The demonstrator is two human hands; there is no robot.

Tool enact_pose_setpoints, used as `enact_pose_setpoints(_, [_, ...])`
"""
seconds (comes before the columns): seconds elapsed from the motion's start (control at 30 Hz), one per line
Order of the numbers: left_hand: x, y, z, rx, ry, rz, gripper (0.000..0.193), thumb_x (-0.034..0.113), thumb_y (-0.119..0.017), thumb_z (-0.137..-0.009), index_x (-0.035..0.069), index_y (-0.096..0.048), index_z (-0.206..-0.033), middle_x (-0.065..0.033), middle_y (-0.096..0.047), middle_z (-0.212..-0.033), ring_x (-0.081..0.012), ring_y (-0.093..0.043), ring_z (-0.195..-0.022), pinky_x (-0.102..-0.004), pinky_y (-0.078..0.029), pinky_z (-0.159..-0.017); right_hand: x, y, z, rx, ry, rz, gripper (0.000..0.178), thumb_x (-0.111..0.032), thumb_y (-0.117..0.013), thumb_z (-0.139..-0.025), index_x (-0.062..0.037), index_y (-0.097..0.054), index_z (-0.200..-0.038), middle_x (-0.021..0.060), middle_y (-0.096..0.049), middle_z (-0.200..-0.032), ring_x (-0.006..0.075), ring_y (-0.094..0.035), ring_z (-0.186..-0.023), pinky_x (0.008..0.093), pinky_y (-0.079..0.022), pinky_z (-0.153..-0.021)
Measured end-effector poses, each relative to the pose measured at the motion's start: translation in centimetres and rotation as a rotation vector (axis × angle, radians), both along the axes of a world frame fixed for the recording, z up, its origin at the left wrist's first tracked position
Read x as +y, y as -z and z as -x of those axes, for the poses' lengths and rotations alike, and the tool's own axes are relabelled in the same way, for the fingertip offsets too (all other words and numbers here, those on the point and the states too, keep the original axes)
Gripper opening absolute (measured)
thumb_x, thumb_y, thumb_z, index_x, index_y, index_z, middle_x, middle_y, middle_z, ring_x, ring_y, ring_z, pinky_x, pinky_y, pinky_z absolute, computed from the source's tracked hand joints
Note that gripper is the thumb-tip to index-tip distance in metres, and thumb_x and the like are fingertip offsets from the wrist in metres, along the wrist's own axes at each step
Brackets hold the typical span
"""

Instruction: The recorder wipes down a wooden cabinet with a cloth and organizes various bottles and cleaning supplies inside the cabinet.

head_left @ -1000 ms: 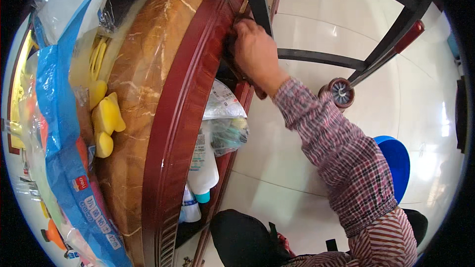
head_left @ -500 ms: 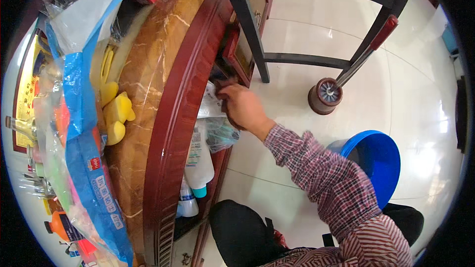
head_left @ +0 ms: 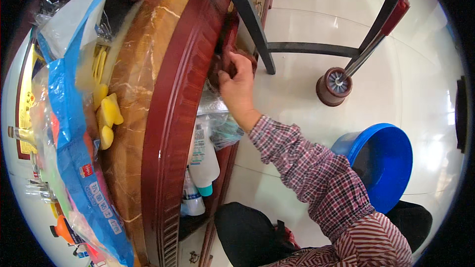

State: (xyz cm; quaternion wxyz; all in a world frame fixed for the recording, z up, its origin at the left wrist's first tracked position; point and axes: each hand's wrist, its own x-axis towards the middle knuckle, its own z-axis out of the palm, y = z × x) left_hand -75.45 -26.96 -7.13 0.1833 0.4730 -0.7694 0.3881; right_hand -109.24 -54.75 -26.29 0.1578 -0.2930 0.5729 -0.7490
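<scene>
My right hand (head_left: pixel 239 85) reaches in under the top of the red-brown wooden cabinet (head_left: pixel 175 69). Its fingers are closed on a dark brown cloth (head_left: pixel 251 61), only partly visible around them. The cloth lies against the dark red wooden edge of the open compartment. Just below the hand are a clear plastic bag (head_left: pixel 223 131), a white tube with a teal cap (head_left: pixel 204 160) and a white bottle (head_left: pixel 193 199). The hand obscures part of the compartment. My left hand is out of view.
Yellow toy-like pieces (head_left: pixel 106 118) and a blue-edged plastic package (head_left: pixel 74 118) lie on the marble top (head_left: pixel 133 84). A black chair frame (head_left: pixel 316 48) stands beyond the hand. On the tiled floor are a brush in a brown holder (head_left: pixel 334 91) and a blue bucket (head_left: pixel 391 168).
My right hand has moved farther along the compartment, away from the tube and bag, taking the brown cloth with it. The view has shifted slightly.
</scene>
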Motion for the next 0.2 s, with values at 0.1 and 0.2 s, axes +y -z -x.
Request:
enact_pose_setpoints(0.1, [0.6, 0.6, -0.6, 0.113, -0.015, -0.051, 0.025, 0.028, -0.062, -0.083, 0.005, -0.055, -0.079, -0.012, -0.043, -0.088, -0.0253, -0.044, -0.077, -0.04, -0.039, -0.068, -0.5, 0.8, -2.1, 0.249, -0.074, 0.038, 0.063, 0.008, -0.058, -0.069, 0.0005, -0.039, -0.128, 0.0195, -0.043, -0.125, 0.0371, -0.043, -0.114, 0.0392, -0.036, -0.098])
enact_pose_setpoints(0.2, [0.2, 0.9, -1.6, 0.07, 0.044, -0.091, 0.028, 0.031, -0.064, -0.083, 0.005, -0.054, -0.082, -0.0122, -0.044, -0.09, -0.026, -0.045, -0.08, -0.0429, -0.039, -0.071, -1.5, 4.5, -1.2, 0.32, -0.166, -0.16, 0.07, 0.001, -0.058, -0.074, -0.0025, -0.029, -0.137, 0.0199, -0.03, -0.139, 0.0378, -0.037, -0.122, 0.039, -0.034, -0.102])
